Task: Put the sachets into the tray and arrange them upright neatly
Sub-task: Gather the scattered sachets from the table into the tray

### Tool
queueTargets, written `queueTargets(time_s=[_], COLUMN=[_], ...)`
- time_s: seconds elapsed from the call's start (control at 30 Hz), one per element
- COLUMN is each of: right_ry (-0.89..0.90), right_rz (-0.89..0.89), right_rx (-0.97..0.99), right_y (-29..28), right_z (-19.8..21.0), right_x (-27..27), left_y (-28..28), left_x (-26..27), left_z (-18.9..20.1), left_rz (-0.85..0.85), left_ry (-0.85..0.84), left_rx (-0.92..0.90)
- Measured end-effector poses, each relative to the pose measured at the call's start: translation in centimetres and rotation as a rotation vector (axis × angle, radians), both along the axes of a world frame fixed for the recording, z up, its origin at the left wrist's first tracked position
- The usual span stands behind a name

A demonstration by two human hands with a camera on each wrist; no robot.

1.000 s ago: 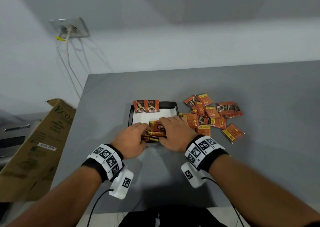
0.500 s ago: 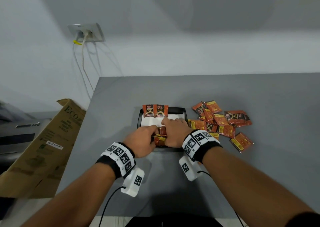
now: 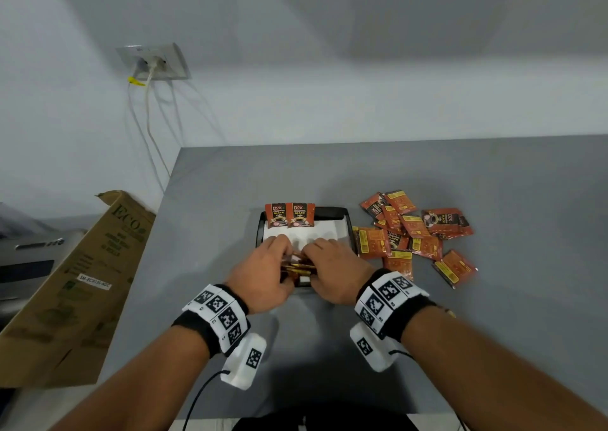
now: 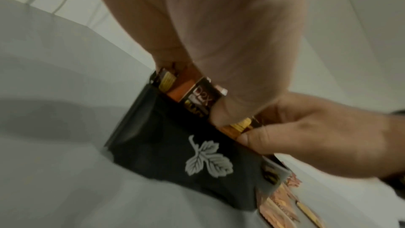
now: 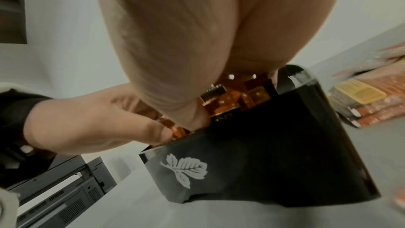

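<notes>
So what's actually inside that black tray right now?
Inside the black tray: two sachets upright at the far wall, a white lining, and a bunch of sachets gripped by the left hand and right hand. The hands hide how many.

- Left grip [image 3: 263, 274]: back of the hand up, fingers curled down at the near end of the tray [image 3: 348, 229], thumb and fingers pinching the bundle of sachets [image 3: 297, 267].
- Right grip [image 3: 334, 271]: just right of the left one and almost touching it, fingers curled forward over the same bundle, thumb tucked in at its near side.
- Both forearms reach in from the near edge of the desk [image 3: 493, 173], converging; each wrist wears a marker band.
</notes>
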State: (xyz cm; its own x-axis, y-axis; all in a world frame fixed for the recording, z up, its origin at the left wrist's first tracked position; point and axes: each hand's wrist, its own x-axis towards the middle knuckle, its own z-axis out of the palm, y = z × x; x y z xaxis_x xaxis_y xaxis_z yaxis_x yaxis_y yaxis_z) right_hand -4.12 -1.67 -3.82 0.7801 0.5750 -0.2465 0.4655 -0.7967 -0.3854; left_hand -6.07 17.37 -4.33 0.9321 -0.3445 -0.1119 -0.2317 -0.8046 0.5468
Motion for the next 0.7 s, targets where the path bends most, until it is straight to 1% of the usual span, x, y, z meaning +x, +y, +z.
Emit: queueTargets(time_s=[0.1, 0.3, 0.43, 0.5, 0.53, 0.6, 0.63, 0.7], right_ry=[0.009, -0.079, -0.025, -0.032, -0.041, -0.062, -0.096, -0.147], right_rz=[0.010, 0.032, 0.028, 0.010, -0.050, -0.269, -0.382, -0.572], right_rx=[-0.012, 0.033, 0.092, 0.150, 0.191, 0.263, 0.256, 0.116], right_y=[-0.4, -1.0, -1.1, -1.5, -2.1, -4.1, -5.6, -8.8], right_z=[-0.6, -2.0, -1.8, -0.9, -0.3, 0.6, 0.6, -0.2], right_x=[-0.6, -1.6, -2.2, -2.5, -2.3, -1.1, -0.3, 1.0], left_y=[0.6, 1.3, 1.3, 1.2, 1.2, 0.8, 0.3, -1.7], left_x=[-0.4, -1.4, -1.7, -1.7, -1.6, -1.2, -1.0, -0.5], left_z=[-0.1, -0.7, -0.4, 0.1, 0.4, 1.2, 1.7, 2.7], left_rz=[-0.019, -0.108, -0.121, -0.122, -0.112, -0.080, -0.066, -0.056], left_ry=[-0.026, -0.034, -0.032, -0.020, -0.028, -0.066, -0.090, -0.146], left_rx=[-0.013, 0.050, 0.038, 0.039, 0.036, 0.032, 0.030, 0.021])
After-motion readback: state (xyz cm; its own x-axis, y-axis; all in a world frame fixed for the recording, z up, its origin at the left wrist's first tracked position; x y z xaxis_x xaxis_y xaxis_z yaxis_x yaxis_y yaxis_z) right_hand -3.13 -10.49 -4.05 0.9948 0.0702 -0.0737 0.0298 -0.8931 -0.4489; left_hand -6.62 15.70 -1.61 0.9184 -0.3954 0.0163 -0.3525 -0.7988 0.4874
